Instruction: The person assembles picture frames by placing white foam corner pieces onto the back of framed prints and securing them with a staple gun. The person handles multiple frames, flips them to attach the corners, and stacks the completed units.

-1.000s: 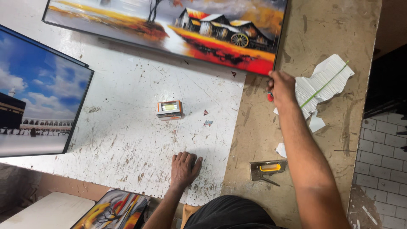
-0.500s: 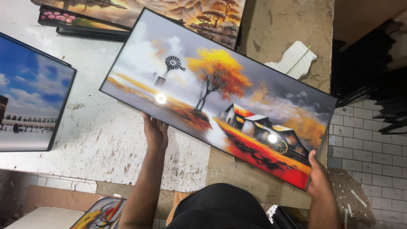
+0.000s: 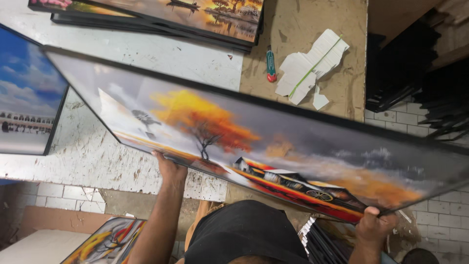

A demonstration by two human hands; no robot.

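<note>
Framed landscape print (image 3: 254, 142) rides tilted above the worktable (image 3: 161, 58) — my left hand (image 3: 168, 166) and right hand (image 3: 373, 220) clamp its near edge; I'd keep both grips even.

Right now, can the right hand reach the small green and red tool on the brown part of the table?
Probably not. The right hand grips the lower edge of the framed landscape picture, which spans the space between the person and the green and red tool. The left hand holds the same edge.
</note>
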